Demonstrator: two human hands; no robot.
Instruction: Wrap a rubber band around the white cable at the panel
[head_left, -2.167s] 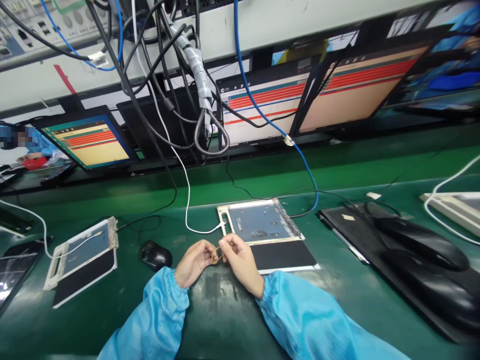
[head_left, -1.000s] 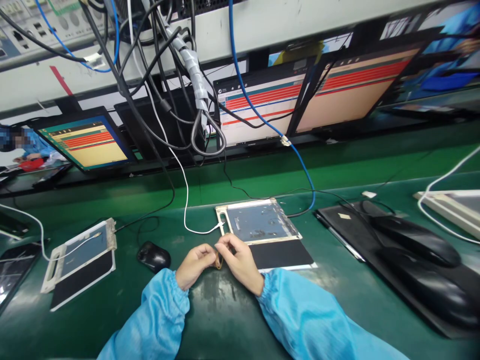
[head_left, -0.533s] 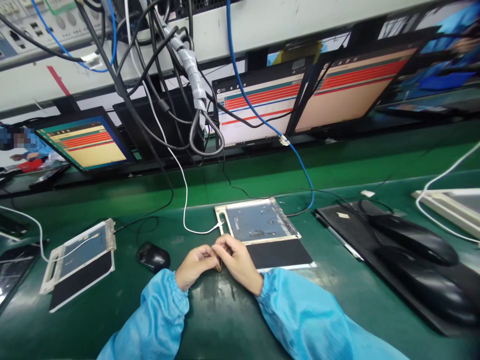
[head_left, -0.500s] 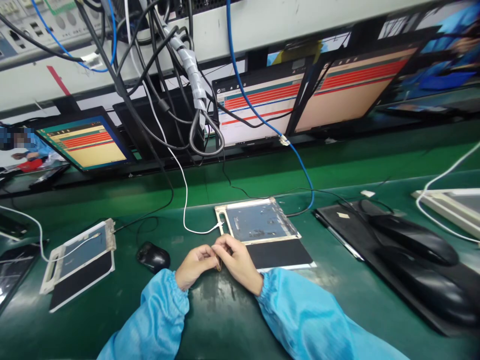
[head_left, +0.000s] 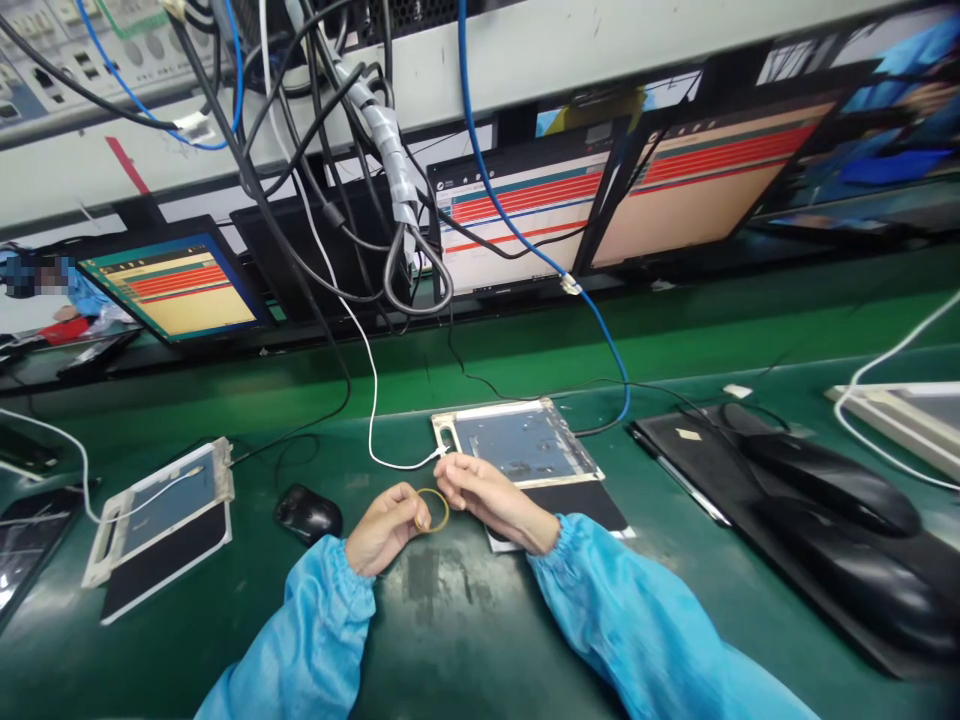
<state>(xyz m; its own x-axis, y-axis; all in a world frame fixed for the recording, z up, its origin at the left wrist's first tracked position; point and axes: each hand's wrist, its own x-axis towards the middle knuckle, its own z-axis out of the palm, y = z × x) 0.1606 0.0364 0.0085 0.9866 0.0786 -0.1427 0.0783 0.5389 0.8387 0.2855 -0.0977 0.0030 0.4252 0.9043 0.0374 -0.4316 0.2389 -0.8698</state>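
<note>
My left hand pinches a thin yellowish ring, which looks like a rubber band or a loop of tape. The ring hangs between my hands above the green table. Just right of it is my right hand, its fingers bent and close together near the end of a white cable; whether anything is between its fingertips is too small to tell. Behind my right hand lies a flat frame with a blue-grey panel and a black lower part.
A black mouse sits left of my hands, with a second panel frame beyond it. Black curved devices rest on a dark mat at right. Monitors and bundled cables are ahead; people in blue appear at both edges.
My hands have moved apart, the right one shifting right and slightly up. The ring, mostly hidden between the fingers before, now shows as an open loop at my left hand.
</note>
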